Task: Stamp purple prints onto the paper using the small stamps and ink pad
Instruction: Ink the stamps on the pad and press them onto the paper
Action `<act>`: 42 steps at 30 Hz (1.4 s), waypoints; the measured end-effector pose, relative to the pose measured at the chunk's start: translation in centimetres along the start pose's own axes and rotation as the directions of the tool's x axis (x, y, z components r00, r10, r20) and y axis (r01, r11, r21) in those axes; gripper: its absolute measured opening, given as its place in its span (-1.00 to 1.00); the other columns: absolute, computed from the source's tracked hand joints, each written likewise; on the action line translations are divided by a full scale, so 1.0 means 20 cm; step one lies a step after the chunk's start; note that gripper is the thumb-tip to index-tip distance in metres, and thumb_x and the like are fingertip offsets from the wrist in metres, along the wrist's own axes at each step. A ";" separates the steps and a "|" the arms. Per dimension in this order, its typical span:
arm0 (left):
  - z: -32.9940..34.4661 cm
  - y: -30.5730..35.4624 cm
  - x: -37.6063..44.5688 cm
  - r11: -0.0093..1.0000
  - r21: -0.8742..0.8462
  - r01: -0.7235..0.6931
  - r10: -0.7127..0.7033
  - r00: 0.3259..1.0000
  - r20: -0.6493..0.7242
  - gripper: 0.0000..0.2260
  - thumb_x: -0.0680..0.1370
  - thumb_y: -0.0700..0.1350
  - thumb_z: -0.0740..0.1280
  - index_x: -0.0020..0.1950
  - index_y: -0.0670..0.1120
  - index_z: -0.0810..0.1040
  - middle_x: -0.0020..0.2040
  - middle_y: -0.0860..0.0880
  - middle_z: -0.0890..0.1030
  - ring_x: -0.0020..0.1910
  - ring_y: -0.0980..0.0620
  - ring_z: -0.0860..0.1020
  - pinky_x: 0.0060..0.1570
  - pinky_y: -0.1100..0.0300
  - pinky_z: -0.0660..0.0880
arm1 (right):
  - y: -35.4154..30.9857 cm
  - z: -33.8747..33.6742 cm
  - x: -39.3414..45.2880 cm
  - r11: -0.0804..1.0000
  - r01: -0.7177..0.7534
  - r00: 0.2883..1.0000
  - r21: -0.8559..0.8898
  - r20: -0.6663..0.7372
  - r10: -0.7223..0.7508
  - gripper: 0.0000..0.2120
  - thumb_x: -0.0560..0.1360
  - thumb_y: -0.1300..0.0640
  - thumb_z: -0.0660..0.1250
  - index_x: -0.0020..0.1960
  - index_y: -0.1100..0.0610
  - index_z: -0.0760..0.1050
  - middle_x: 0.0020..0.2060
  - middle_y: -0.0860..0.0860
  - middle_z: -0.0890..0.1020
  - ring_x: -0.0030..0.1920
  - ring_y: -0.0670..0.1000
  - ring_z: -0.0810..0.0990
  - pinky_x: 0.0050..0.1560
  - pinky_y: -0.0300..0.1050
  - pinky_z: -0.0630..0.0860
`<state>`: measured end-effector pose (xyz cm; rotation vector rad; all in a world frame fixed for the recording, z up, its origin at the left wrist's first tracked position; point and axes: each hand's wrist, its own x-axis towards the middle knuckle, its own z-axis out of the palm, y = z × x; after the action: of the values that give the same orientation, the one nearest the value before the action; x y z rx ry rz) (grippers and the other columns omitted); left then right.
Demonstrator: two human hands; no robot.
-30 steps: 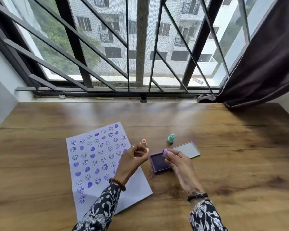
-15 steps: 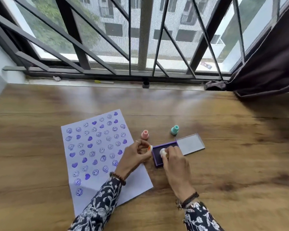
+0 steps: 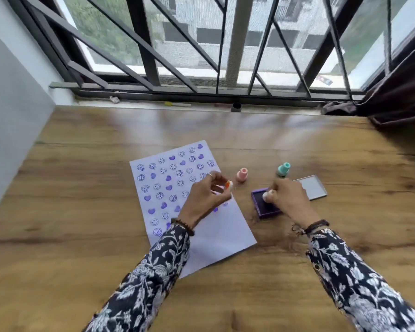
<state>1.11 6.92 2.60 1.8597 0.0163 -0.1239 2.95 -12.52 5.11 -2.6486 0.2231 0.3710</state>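
Note:
A white paper (image 3: 216,238) lies on the wooden table, its upper part covered with purple smileys and hearts. My left hand (image 3: 205,200) hovers over the paper's right side, pinching a small orange-and-white stamp (image 3: 228,185). To the right sits the open purple ink pad (image 3: 260,206) with its grey lid (image 3: 313,186) folded back. My right hand (image 3: 289,200) holds a small white stamp (image 3: 267,195) down on the pad's ink. A pink stamp (image 3: 242,175) and a teal stamp (image 3: 283,169) stand upright behind the pad.
The wooden table (image 3: 82,236) runs back to a window sill with dark metal bars (image 3: 144,41). A grey wall (image 3: 12,121) borders the left side. A dark curtain (image 3: 400,92) hangs at the far right.
My right hand came down with the white stamp onto the ink pad and stays pressed there. My left hand keeps its stamp lifted over the paper. The camera tilted downward.

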 end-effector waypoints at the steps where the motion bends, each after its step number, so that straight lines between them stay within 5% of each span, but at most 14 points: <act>1: -0.09 -0.02 -0.03 0.999 0.030 -0.030 0.031 0.999 -0.017 -0.91 0.43 -0.16 0.38 -0.11 -0.07 0.49 -0.23 0.08 0.61 -0.28 0.24 0.56 -0.17 0.39 0.50 | 0.00 0.02 -0.04 0.998 -0.016 0.996 0.056 -0.089 0.021 -0.83 0.41 0.17 0.31 -0.19 0.30 0.52 -0.20 0.23 0.60 -0.12 0.25 0.54 -0.19 0.03 0.44; 4: -0.34 -0.11 -0.12 0.989 0.115 -0.090 0.099 0.992 -0.078 -0.89 0.43 -0.19 0.39 -0.09 -0.09 0.49 -0.21 0.07 0.61 -0.20 0.21 0.58 -0.11 0.47 0.48 | -0.11 0.13 -0.26 0.929 0.016 0.923 0.369 -0.364 0.128 -0.90 0.45 0.11 0.33 -0.17 0.13 0.57 -0.21 0.08 0.61 -0.17 0.10 0.56 -0.22 -0.10 0.37; 8: -0.58 -0.24 -0.20 0.969 0.213 -0.126 0.145 0.987 -0.074 -0.87 0.42 -0.26 0.39 -0.09 -0.15 0.48 -0.18 -0.02 0.61 -0.19 0.17 0.57 -0.06 0.48 0.44 | -0.39 0.44 -0.56 0.781 0.075 0.941 0.620 -0.304 0.150 -0.96 0.42 0.11 0.41 -0.18 0.03 0.56 -0.19 -0.06 0.62 -0.22 -0.17 0.61 -0.26 -0.42 0.42; 11: -0.64 -0.33 -0.24 0.970 0.208 -0.123 0.125 0.992 0.004 -0.84 0.41 -0.27 0.41 -0.09 -0.12 0.48 -0.18 -0.04 0.61 -0.22 0.23 0.57 -0.08 0.42 0.46 | -0.53 0.66 -0.68 0.830 0.167 0.951 0.532 -0.310 0.007 -0.94 0.44 0.18 0.41 -0.11 0.10 0.55 -0.18 0.00 0.55 -0.19 -0.36 0.53 -0.24 -0.48 0.48; 18: -0.66 -0.43 -0.28 0.984 0.085 -0.158 0.150 0.985 0.086 -0.84 0.44 -0.24 0.39 -0.08 -0.06 0.45 -0.15 0.02 0.58 -0.18 0.25 0.55 -0.13 0.54 0.43 | -0.63 0.78 -0.72 0.937 0.192 0.930 0.291 -0.358 -0.080 -0.88 0.48 0.17 0.34 -0.01 0.19 0.51 -0.10 0.09 0.54 -0.25 -0.01 0.57 -0.23 -0.02 0.60; 23: -0.68 -0.46 -0.28 0.988 0.067 -0.142 0.136 0.986 0.093 -0.83 0.43 -0.21 0.40 -0.09 -0.04 0.44 -0.13 0.01 0.60 -0.14 0.15 0.59 -0.10 0.48 0.47 | -0.65 0.79 -0.71 0.981 0.162 0.934 0.106 -0.336 -0.118 -0.86 0.54 0.13 0.26 -0.01 0.21 0.49 -0.09 0.12 0.54 -0.20 0.14 0.57 -0.30 -0.15 0.34; 30: -0.67 -0.48 -0.28 0.987 0.087 -0.134 0.129 0.990 0.060 -0.86 0.44 -0.16 0.40 -0.07 -0.09 0.47 -0.13 0.01 0.62 -0.10 0.09 0.61 -0.06 0.24 0.53 | -0.67 0.77 -0.68 0.984 0.171 0.949 -0.050 -0.259 -0.178 -0.82 0.56 0.14 0.20 0.03 0.23 0.48 -0.04 0.14 0.55 -0.10 0.16 0.57 -0.20 -0.10 0.39; 42: -0.66 -0.50 -0.27 0.985 0.085 -0.151 0.148 0.988 0.041 -0.85 0.42 -0.15 0.40 -0.09 -0.07 0.47 -0.19 -0.05 0.64 -0.22 0.04 0.59 -0.18 0.27 0.50 | -0.70 0.64 -0.54 0.973 0.206 0.978 -0.103 -0.020 -0.209 -0.90 0.44 0.18 0.27 -0.12 0.23 0.48 -0.17 0.19 0.62 -0.11 0.19 0.55 -0.19 -0.06 0.32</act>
<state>-3.99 22.68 -2.70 1.9386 -0.1549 -0.0528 -7.06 6.74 3.07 -2.7442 -0.0653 0.2785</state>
